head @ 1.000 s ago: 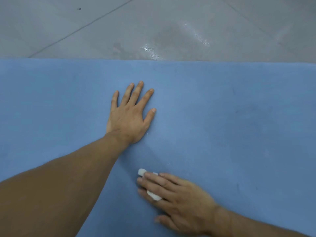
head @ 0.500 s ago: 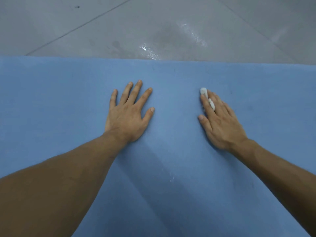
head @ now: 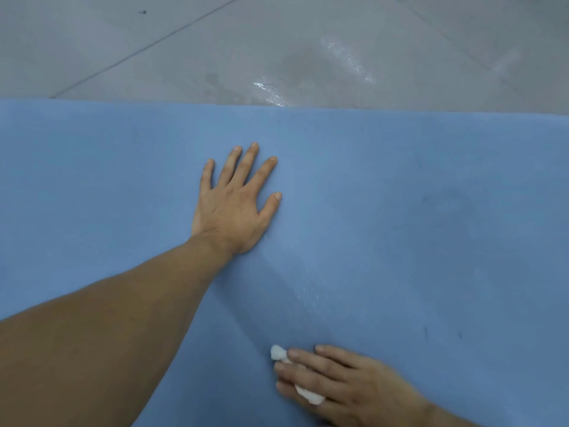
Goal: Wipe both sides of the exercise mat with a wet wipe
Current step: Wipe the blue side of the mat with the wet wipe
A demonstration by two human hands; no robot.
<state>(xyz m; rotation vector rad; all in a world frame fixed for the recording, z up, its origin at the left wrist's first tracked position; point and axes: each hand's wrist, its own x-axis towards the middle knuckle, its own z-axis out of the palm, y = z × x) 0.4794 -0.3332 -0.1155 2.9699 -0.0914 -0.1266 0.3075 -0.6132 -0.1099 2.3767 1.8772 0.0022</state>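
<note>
The blue exercise mat [head: 431, 211] lies flat on the floor and fills most of the view. My left hand [head: 234, 204] lies palm down on it near the middle, fingers straight and spread. My right hand [head: 348, 386] is at the bottom of the view, its straight fingers pressing a crumpled white wet wipe [head: 278, 352] flat against the mat. The wipe shows beyond the fingertips and between two fingers; the part under the hand is hidden. A faint wet streak runs on the mat between the two hands.
Grey tiled floor [head: 154, 50] lies beyond the mat's far edge, with a shiny wet patch [head: 271, 90] close to that edge. The mat runs out of view to the left and right.
My right hand has swept the wipe from the far part of the mat, beside my left hand, back to the near edge of the view. My left hand has stayed put.
</note>
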